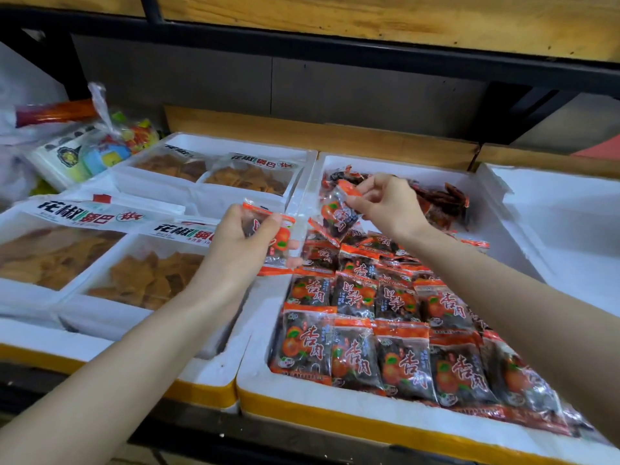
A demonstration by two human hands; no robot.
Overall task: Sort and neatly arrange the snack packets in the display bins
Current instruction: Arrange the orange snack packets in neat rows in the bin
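Snack packets (355, 357): left hand (240, 241) grips one, right hand (385, 203) pinches another; lay both label-up, squared, at 12 o'clock in the bin (255, 374).

Right foam bin (553, 209) cut by frame edge; right forearm (503, 290) covers part of packet rows (355, 297); far packets (443, 203) blurred.
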